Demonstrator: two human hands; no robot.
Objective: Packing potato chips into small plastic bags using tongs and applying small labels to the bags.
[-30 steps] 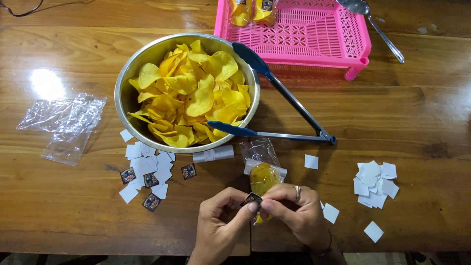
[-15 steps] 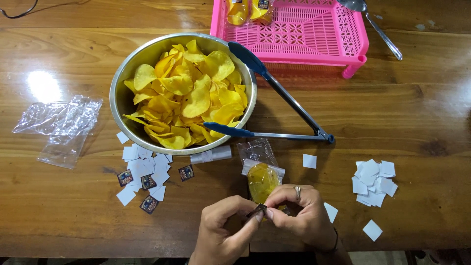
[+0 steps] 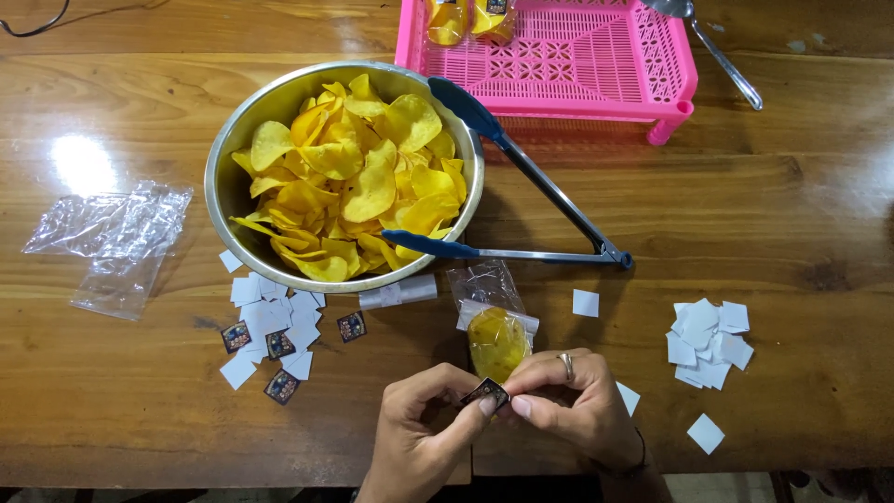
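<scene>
surface: glossy wooden desk (image 3: 819, 214) | resting on it: steel bowl of yellow chips (image 3: 233, 186), blue-tipped tongs (image 3: 549, 196) leaning on bowl rim, pink plastic basket (image 3: 675, 93), clear empty bags (image 3: 112, 237), small chip packet (image 3: 494, 326), label stickers (image 3: 275, 331), white paper squares (image 3: 708, 340) lying scattered, metal spoon (image 3: 726, 61)

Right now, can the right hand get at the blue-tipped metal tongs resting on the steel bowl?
Probably yes: the blue-tipped metal tongs lie uncovered beyond the right hand, but it is pinching a small dark sticker.
</scene>
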